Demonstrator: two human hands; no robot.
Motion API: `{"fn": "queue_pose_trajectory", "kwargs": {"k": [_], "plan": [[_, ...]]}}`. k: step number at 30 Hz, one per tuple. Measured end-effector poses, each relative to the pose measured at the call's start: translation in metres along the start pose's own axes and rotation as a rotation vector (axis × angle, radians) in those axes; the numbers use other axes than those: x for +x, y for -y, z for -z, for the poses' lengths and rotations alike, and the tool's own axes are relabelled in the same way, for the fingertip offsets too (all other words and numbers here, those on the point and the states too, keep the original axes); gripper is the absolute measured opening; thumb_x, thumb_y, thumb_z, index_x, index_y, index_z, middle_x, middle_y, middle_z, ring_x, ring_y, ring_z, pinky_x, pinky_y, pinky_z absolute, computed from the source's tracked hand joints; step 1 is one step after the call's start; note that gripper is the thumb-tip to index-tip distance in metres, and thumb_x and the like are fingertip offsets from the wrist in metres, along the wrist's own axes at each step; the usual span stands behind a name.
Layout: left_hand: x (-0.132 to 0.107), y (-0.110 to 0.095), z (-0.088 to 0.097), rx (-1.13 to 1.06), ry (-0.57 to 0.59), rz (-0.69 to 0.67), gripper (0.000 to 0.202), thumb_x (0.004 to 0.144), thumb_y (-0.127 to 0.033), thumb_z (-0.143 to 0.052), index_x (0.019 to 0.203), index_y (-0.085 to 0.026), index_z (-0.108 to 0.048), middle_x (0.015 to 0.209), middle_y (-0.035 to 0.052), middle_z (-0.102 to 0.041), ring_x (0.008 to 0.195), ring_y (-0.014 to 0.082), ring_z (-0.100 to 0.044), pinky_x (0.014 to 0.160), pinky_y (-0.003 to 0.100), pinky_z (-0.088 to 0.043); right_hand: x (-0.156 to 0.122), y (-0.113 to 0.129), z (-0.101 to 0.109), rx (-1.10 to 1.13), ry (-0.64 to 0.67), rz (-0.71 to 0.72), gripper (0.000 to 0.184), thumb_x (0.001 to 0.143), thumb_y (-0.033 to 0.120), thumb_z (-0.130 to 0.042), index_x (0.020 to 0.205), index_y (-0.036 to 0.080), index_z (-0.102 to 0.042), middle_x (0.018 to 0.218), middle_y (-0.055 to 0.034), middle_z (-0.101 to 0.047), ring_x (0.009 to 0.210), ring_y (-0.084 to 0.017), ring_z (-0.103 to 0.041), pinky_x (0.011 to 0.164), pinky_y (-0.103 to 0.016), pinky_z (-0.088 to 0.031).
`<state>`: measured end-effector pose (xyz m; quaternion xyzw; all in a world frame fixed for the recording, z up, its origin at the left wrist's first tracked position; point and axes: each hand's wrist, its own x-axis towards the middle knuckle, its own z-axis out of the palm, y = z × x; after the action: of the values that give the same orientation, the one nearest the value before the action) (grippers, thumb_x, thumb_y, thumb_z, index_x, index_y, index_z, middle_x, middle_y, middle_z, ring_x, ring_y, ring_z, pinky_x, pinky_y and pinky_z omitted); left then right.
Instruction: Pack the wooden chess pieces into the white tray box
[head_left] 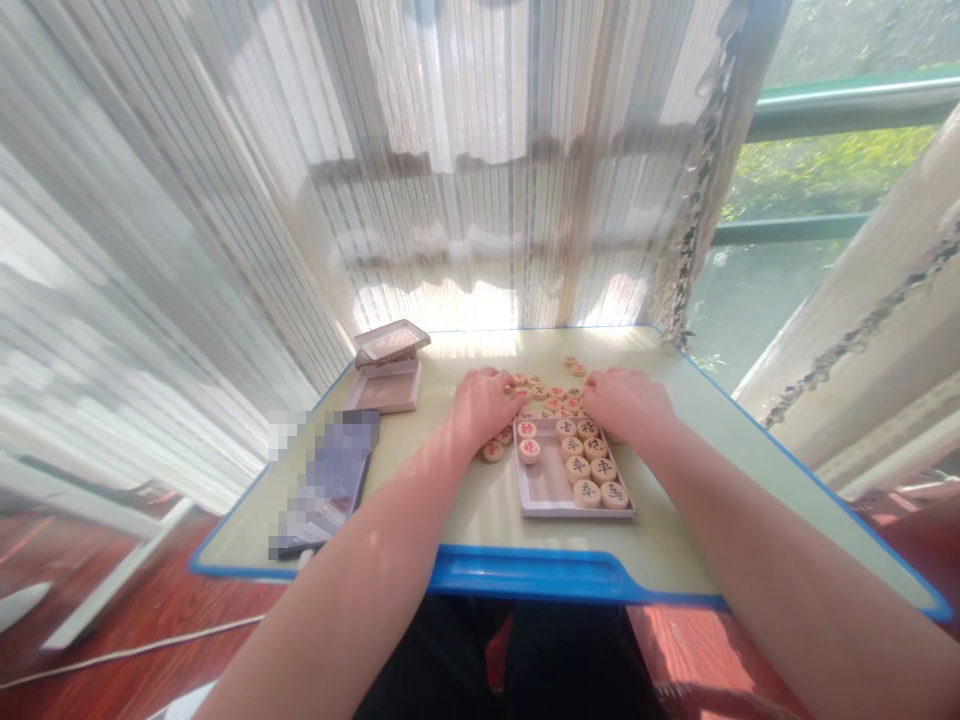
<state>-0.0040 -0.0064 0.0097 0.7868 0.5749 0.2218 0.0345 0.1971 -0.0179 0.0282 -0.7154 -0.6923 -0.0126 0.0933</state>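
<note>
The round wooden game pieces [553, 397] are lying in a loose heap near the middle of the table [465, 510], just behind a flat gray tray [541, 488]. More of them, the packed pieces [592, 470], are sitting in rows in the right part of the tray, and its left part is showing mostly bare. A few stray pieces [493, 451] are lying just outside the tray's left wall.

The person's 2 hands are resting palm down on the heap. The left hand [480, 405] is covering the heap's left side. The right hand [626, 400] is covering its right side, just behind the tray's far corner. The fingers of both hands are bending loosely over the pieces. I cannot tell if any finger is pinching a piece, because the fingertips are hiding in the heap.

Off to the left, 2 shallow box parts [386, 385] are sitting together, well apart from the hands. A blurred dark thing [322, 480] is lying nearer the front. A striped curtain [450, 150] is hanging behind the table, and green leaves are showing through the window [817, 170].

I am thinking the pieces could roll. They are round, so a quick push could send some over the blue edge [525, 575] and down to the red floor [150, 620]. A wrist bumping the tray could also shake its neat rows loose.
</note>
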Motion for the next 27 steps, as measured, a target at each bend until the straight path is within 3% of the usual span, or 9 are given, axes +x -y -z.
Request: {"fn": "queue_pose_trajectory", "kwargs": {"k": [4, 8, 12, 16, 21, 27], "plan": [[0.005, -0.001, -0.003, 0.015, 0.085, 0.056, 0.039, 0.083, -0.053, -0.046, 0.106, -0.032, -0.07, 0.126, 0.006, -0.056, 0.119, 0.0309, -0.045, 0.104, 0.046, -0.032, -0.001, 0.001, 0.001, -0.004, 0.017, -0.004, 0.036, 0.083, 0.028, -0.039, 0.103, 0.019, -0.068, 0.112, -0.0173, -0.063, 0.104, -0.035, -0.056, 0.081, -0.051, -0.044], [0.007, -0.007, 0.001, 0.008, 0.095, 0.105, 0.034, 0.08, -0.049, -0.052, 0.1, -0.032, -0.072, 0.131, 0.0062, -0.054, 0.122, 0.0334, -0.041, 0.106, 0.051, -0.025, 0.0, 0.002, 0.002, 0.031, 0.016, 0.013, 0.038, 0.085, 0.03, -0.037, 0.104, 0.02, -0.068, 0.112, -0.0164, -0.063, 0.102, -0.033, -0.057, 0.082, -0.048, -0.045], [0.009, -0.01, 0.002, -0.027, 0.097, 0.113, 0.032, 0.078, -0.047, -0.055, 0.096, -0.029, -0.073, 0.121, 0.0054, -0.061, 0.122, 0.0306, -0.042, 0.105, 0.045, -0.029, 0.003, 0.002, 0.002, 0.101, -0.074, 0.085, 0.039, 0.086, 0.028, -0.036, 0.107, 0.02, -0.068, 0.112, -0.0136, -0.063, 0.103, -0.029, -0.056, 0.086, -0.042, -0.044], [0.012, -0.008, -0.001, -0.04, 0.068, 0.102, 0.028, 0.075, -0.043, -0.057, 0.088, -0.023, -0.073, 0.11, 0.0058, -0.066, 0.114, 0.027, -0.051, 0.1, 0.039, -0.035, 0.001, 0.006, 0.002, 0.21, -0.182, 0.253, 0.036, 0.088, 0.029, -0.038, 0.103, 0.018, -0.069, 0.112, -0.0101, -0.064, 0.106, -0.025, -0.054, 0.093, -0.038, -0.041], [0.011, -0.002, 0.0, -0.115, -0.036, 0.147, 0.02, 0.076, -0.036, -0.059, 0.087, -0.022, -0.067, 0.092, 0.003, -0.07, 0.096, 0.0229, -0.061, 0.096, 0.041, -0.038, -0.01, 0.019, 0.0, 0.296, -0.208, 0.437, 0.03, 0.086, 0.031, -0.046, 0.102, 0.019, -0.068, 0.108, -0.0085, -0.065, 0.107, -0.025, -0.053, 0.094, -0.038, -0.041], [0.01, 0.001, 0.003, -0.568, -0.116, 0.066, 0.027, 0.076, -0.04, -0.062, 0.086, -0.015, -0.065, 0.089, 0.0063, -0.071, 0.084, 0.0181, -0.065, 0.076, 0.028, -0.049, -0.017, 0.027, -0.001, 0.391, -0.256, 0.488, 0.032, 0.084, 0.028, -0.051, 0.112, 0.019, -0.062, 0.104, -0.0076, -0.067, 0.102, -0.024, -0.057, 0.089, -0.038, -0.045]]}}
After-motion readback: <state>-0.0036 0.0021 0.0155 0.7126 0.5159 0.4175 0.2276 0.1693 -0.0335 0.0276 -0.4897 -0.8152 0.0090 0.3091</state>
